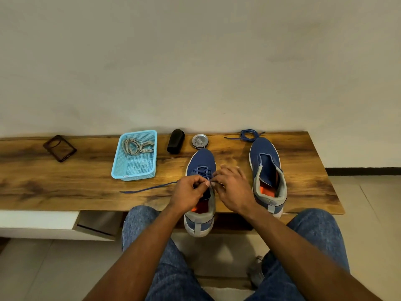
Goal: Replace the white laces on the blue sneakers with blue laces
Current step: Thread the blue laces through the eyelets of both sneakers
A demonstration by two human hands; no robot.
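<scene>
Head cam: left hand [189, 191] & right hand [233, 187] pinch thin blue cord lace [202, 171] over half-laced blue knit sneaker [200, 161] on grained wooden bench [65, 192]; pale flat white laces [136, 146] coiled in light-blue mesh plastic basket [149, 170] at 10 o'clock; unlaced blue sneaker [268, 164] at 3 o'clock.

The left sneaker [200, 170] lies toe away on the worktop [65, 192], heel past the near edge, part-laced with a blue lace [149, 189] whose loose end trails left. The right sneaker [268, 170] stands unlaced just beside it. A coiled spare lace [249, 135] lies at its toe. White laces [136, 146] sit in the basket [134, 170].
</scene>
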